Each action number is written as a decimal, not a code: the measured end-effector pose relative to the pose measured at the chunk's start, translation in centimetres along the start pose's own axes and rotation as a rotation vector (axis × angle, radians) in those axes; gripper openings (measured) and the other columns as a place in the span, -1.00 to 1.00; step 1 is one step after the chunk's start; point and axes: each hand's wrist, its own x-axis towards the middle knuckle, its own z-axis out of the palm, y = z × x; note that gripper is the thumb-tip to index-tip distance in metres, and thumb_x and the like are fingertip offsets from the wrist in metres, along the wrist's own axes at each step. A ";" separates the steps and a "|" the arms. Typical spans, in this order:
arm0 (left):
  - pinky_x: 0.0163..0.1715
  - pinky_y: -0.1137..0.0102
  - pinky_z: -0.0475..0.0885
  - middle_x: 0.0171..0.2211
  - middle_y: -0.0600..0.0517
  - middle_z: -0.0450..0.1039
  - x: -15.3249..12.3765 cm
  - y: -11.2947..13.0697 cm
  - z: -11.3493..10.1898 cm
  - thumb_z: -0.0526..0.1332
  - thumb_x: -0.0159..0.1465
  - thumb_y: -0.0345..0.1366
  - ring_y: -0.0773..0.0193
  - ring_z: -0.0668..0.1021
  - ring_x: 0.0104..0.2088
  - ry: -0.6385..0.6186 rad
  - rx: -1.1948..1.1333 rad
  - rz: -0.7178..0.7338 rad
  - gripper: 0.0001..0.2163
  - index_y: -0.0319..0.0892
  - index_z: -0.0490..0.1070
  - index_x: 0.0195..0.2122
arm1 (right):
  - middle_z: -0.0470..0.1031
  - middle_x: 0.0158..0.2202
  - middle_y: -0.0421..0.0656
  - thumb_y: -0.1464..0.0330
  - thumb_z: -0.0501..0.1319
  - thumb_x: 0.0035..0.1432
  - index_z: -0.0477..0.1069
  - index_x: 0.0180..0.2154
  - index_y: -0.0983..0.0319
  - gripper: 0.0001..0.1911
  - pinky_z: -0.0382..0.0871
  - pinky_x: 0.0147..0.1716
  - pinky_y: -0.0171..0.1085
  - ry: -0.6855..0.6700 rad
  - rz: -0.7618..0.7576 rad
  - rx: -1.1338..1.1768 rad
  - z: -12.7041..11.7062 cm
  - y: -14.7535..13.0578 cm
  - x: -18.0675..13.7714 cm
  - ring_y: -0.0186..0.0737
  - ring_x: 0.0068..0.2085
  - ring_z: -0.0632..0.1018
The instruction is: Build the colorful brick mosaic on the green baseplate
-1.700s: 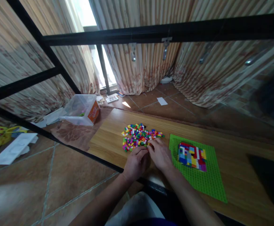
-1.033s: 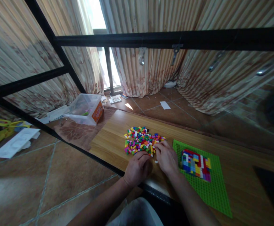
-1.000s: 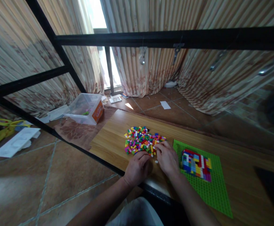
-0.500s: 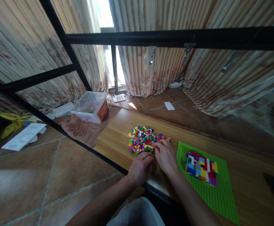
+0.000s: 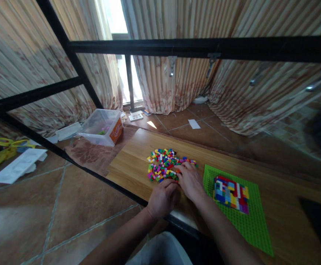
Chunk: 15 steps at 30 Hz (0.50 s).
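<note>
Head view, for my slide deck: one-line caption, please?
Left hand and right hand at a pile of coloured bricks on a wooden table, beside a green baseplate.

Brick pile [image 5: 164, 164] left of baseplate [image 5: 253, 228]

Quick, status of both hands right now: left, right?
Left hand: curled at the near edge of the brick pile; any hold cannot be told.
Right hand: resting on the brick pile; grip cannot be told.

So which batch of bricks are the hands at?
The loose pile of small multicoloured plastic bricks on the wooden table, touching the right hand; the other batch is pressed onto the green studded baseplate.
</note>
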 end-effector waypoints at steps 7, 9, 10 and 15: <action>-0.16 0.34 0.50 -0.21 -0.07 0.47 0.1 -0.2 0.0 0.09 0.22 -0.50 0.22 0.53 -0.18 0.030 0.001 0.024 -0.84 -0.18 0.42 -0.27 | 0.47 -0.19 -0.10 0.46 0.08 0.23 0.51 -0.21 0.14 -0.76 0.22 -0.08 -0.16 -0.026 -0.035 -0.032 -0.2 -0.7 0.0 -0.09 -0.09 0.36; -0.15 0.34 0.51 -0.21 -0.07 0.47 0.2 -0.2 -0.1 0.09 0.23 -0.49 0.23 0.53 -0.17 0.042 0.009 0.042 -0.83 -0.18 0.42 -0.25 | 0.48 -0.21 -0.10 0.47 0.07 0.24 0.51 -0.23 0.15 -0.76 0.23 -0.08 -0.18 -0.009 -0.030 0.011 -0.4 -1.0 -0.1 -0.10 -0.09 0.37; -0.15 0.34 0.51 -0.20 -0.07 0.47 0.2 -0.2 -0.1 0.09 0.23 -0.49 0.23 0.53 -0.16 0.045 0.013 0.049 -0.83 -0.18 0.43 -0.24 | 0.48 -0.20 -0.11 0.47 0.08 0.23 0.51 -0.22 0.16 -0.76 0.23 -0.07 -0.18 0.016 -0.024 0.038 -0.6 -1.1 -0.2 -0.11 -0.08 0.37; -0.14 0.34 0.51 -0.18 -0.08 0.48 0.2 -0.4 -0.2 0.10 0.24 -0.48 0.23 0.54 -0.16 0.029 0.023 0.049 -0.84 -0.18 0.43 -0.22 | 0.49 -0.16 -0.12 0.49 0.08 0.24 0.48 -0.13 0.17 -0.74 0.27 -0.03 -0.18 0.234 -0.006 0.212 -2.5 -1.3 -1.8 -0.15 -0.07 0.41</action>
